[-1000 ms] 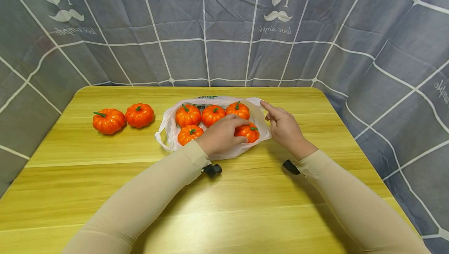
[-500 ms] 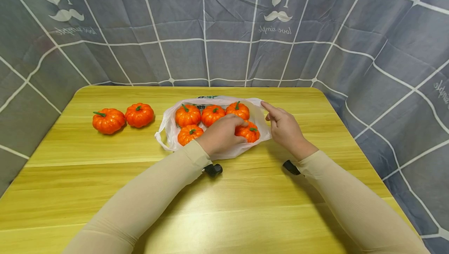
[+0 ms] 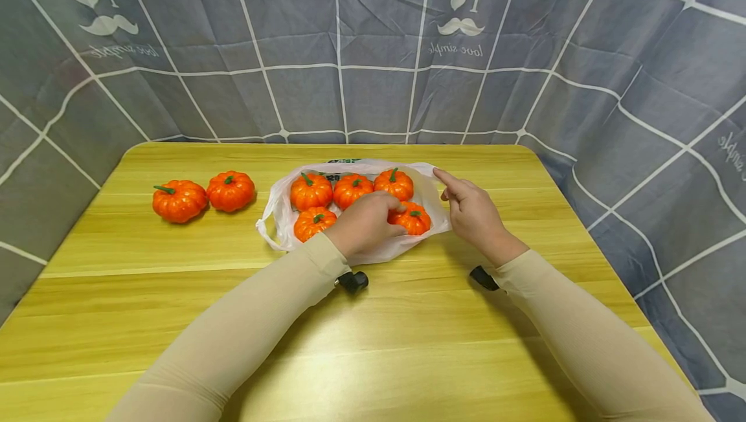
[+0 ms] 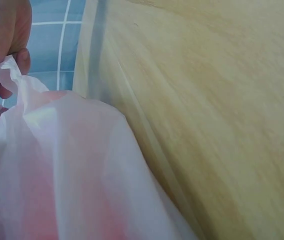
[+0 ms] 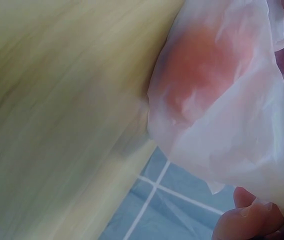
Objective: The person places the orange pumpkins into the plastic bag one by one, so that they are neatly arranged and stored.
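In the head view, a white plastic bag [image 3: 379,257] lies with its mouth spread, several small orange pumpkins inside. My left hand [image 3: 367,224] reaches over the near rim, its fingers and thumb spread at the left side of the front right pumpkin [image 3: 412,219]. Its palm side is hidden. At the bag's right edge, my right hand [image 3: 474,218] pinches the plastic, index finger pointing up. The left wrist view shows that right hand [image 4: 4,55] gripping the bag's gathered edge. Through the thin plastic [image 5: 242,130], the right wrist view shows one pumpkin [image 5: 197,75] in orange.
Two more pumpkins, one at the far left [image 3: 179,201] and one beside it [image 3: 231,191], sit on the wooden table [image 3: 373,344]. A bag handle loop [image 3: 265,231] sticks out on the left. A grey checked curtain [image 3: 373,53] surrounds the table's back and sides.
My left fingers have drawn back slightly to the left off the front right pumpkin, so more of it shows. The right hand keeps its hold on the bag.
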Demonstrator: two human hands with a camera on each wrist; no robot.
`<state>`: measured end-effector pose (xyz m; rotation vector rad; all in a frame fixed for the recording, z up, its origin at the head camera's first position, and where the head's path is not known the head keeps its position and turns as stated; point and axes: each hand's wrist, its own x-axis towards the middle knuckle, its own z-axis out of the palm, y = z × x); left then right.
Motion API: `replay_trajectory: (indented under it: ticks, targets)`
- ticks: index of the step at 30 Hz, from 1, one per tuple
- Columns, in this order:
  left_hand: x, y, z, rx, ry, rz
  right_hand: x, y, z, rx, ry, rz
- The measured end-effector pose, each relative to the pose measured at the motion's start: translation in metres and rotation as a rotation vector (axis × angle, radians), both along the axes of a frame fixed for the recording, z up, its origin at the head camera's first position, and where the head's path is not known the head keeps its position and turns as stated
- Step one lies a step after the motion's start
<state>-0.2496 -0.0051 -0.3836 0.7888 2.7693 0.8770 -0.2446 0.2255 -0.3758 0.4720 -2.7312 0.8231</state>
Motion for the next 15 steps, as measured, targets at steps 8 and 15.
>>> replay_trajectory:
  ticks: [8,15]
  targets:
    - [-0.0013,-0.0003,-0.0004,-0.002,-0.011,0.004,0.0008,-0.0008,-0.0001,0.000,-0.005,0.000]
    - [-0.0019,-0.0006,-0.0002,-0.024,0.002,0.002,0.0015,-0.0004,0.0001,0.007,-0.022,-0.004]
